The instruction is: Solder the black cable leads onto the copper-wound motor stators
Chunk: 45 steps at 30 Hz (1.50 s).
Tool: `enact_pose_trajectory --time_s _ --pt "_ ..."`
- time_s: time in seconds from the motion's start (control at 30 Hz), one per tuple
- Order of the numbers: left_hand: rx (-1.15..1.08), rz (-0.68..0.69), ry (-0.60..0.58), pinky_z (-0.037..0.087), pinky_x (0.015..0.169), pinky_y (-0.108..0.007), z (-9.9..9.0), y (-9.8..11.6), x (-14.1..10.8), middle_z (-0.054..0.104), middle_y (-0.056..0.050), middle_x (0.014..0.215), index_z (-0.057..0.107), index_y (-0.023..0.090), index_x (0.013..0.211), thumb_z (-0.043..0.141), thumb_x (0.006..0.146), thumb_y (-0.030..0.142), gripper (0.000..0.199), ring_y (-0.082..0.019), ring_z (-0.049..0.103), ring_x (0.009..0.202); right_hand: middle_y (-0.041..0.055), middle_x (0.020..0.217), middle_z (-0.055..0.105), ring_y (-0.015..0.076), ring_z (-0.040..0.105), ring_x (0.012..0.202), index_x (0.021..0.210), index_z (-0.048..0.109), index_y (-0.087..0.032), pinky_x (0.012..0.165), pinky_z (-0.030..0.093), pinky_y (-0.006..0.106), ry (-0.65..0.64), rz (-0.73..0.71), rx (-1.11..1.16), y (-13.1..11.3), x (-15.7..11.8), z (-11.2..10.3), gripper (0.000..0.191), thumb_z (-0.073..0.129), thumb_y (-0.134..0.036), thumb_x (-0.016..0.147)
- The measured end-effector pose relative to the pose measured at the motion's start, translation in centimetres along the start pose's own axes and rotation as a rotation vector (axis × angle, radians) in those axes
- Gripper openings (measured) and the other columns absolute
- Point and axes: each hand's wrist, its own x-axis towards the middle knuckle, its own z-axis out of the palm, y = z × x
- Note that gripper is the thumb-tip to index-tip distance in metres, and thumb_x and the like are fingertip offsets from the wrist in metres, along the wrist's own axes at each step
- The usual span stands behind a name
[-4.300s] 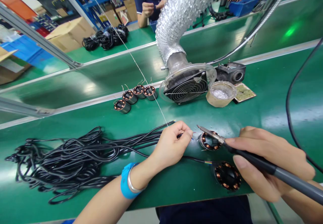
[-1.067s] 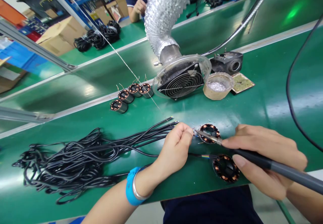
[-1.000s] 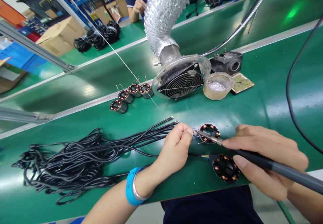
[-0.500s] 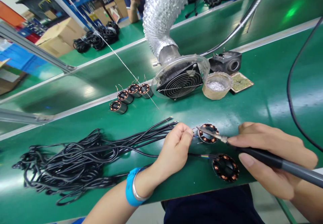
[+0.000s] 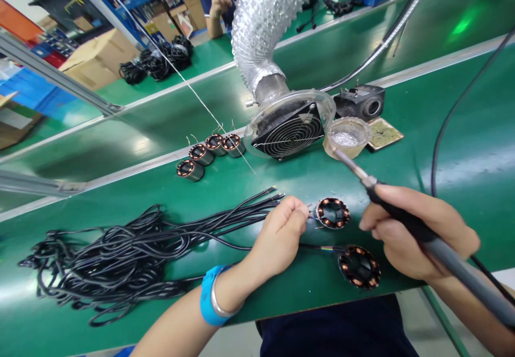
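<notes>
My right hand [image 5: 418,228] is wrapped round a soldering iron [image 5: 406,220], whose tip is at the near rim of a round tub [image 5: 333,150] of silvery material. My left hand [image 5: 281,233] pinches thin wires [image 5: 310,214] beside a ring-shaped copper-wound stator [image 5: 333,213]; how many wires it holds is hidden by the fingers. Closer to the table's front edge lies a second stator [image 5: 359,267], joined to a black cable by coloured wires [image 5: 326,248]. A large tangle of black cables [image 5: 120,255] spreads left of my left hand.
A fume fan [image 5: 292,134] on a silver duct [image 5: 261,24] stands behind the stators. Several upright stators [image 5: 201,154] are to its left. Right of the fan are a black holder [image 5: 360,101] and a square pad [image 5: 385,133]. Across the bench is a person's hand [image 5: 220,0].
My right hand has carried the iron's tip up and right, away from the upper stator to the tub. My left hand has stayed almost in place, still pinching.
</notes>
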Motion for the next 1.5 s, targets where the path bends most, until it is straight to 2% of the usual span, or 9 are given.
enact_pose_trajectory --time_s 0.13,0.23,0.3,0.4,0.5,0.97,1.2,1.37,1.5 --pt "0.128 0.123 -0.112 0.025 0.054 -0.024 -0.5 -0.1 -0.2 0.042 0.004 0.064 0.044 0.019 0.074 0.04 0.101 0.046 0.038 -0.01 0.03 0.057 0.0001 0.09 0.074 0.0111 0.069 0.07 0.116 0.065 -0.022 0.066 0.058 0.022 -0.203 -0.021 -0.14 0.4 0.5 1.6 0.033 0.065 -0.005 0.088" --pt "0.237 0.198 -0.145 0.029 0.058 -0.026 -0.8 0.1 -0.5 0.046 0.003 0.069 0.045 0.019 0.076 0.034 0.103 0.052 0.044 -0.011 0.036 0.061 -0.0022 0.079 0.071 0.0085 0.064 0.062 0.112 0.064 -0.021 0.06 0.052 0.02 -0.307 -0.094 -0.161 0.5 1.0 2.4 0.027 0.06 -0.004 0.091" --pt "0.346 0.242 -0.168 0.031 0.062 -0.027 -1.0 0.6 -0.7 0.047 0.003 0.071 0.046 0.019 0.078 0.03 0.104 0.051 0.044 -0.012 0.039 0.065 -0.0044 0.07 0.066 0.0076 0.059 0.058 0.111 0.064 -0.022 0.056 0.048 0.02 -0.306 -0.122 -0.189 0.4 1.0 2.5 0.027 0.056 -0.003 0.092" --pt "0.552 0.324 -0.145 0.033 0.069 -0.03 -1.0 1.5 -0.9 0.047 0.002 0.077 0.046 0.019 0.081 0.033 0.105 0.042 0.035 -0.014 0.042 0.073 -0.005 0.07 0.064 0.0074 0.058 0.058 0.108 0.063 -0.023 0.057 0.048 0.02 -0.227 -0.1 -0.186 0.4 0.6 2.3 0.025 0.06 -0.005 0.09" --pt "0.63 0.345 -0.123 0.032 0.069 -0.031 -1.0 2.1 -0.9 0.048 0.001 0.078 0.045 0.02 0.083 0.035 0.104 0.036 0.028 -0.015 0.043 0.074 -0.0053 0.07 0.061 0.0074 0.054 0.056 0.11 0.063 -0.022 0.056 0.048 0.021 -0.239 -0.075 -0.157 0.5 0.1 2.1 0.027 0.06 -0.005 0.089" --pt "0.425 0.254 -0.16 0.03 0.06 -0.026 -1.1 0.8 -0.6 0.041 0.004 0.07 0.043 0.02 0.08 0.035 0.103 0.045 0.036 -0.011 0.036 0.063 -0.0033 0.08 0.069 0.0084 0.06 0.059 0.115 0.062 -0.022 0.059 0.054 0.021 -0.287 -0.014 -0.119 0.1 -0.1 2.3 0.032 0.062 -0.007 0.087" --pt "0.053 -0.025 -0.31 0.017 0.044 -0.024 -0.8 1.4 0.1 0.04 0.007 0.059 0.049 0.019 0.077 0.047 0.093 0.049 0.034 -0.006 0.023 0.045 -0.0017 0.086 0.071 0.0121 0.067 0.07 0.113 0.06 -0.023 0.061 0.055 0.024 -0.231 -0.023 -0.123 0.2 -0.3 2.6 0.029 0.061 -0.005 0.09" --pt "-0.058 -0.036 -0.175 0.014 0.044 -0.022 -0.1 1.5 0.2 0.033 0.01 0.052 0.046 0.019 0.071 0.054 0.079 0.035 0.019 -0.005 0.019 0.042 -0.001 0.09 0.072 0.0094 0.067 0.069 0.111 0.061 -0.021 0.069 0.057 0.019 -0.273 0.025 -0.085 0.4 -0.1 2.0 0.029 0.068 -0.009 0.085" --pt "0.032 0.036 -0.123 0.017 0.046 -0.022 -0.2 0.5 0.1 0.029 0.01 0.052 0.049 0.019 0.071 0.049 0.082 0.032 0.018 -0.006 0.019 0.045 -0.0015 0.091 0.072 0.0097 0.07 0.073 0.113 0.057 -0.022 0.068 0.055 0.016 -0.377 0.144 -0.041 0.6 0.0 1.8 0.031 0.066 -0.012 0.085"
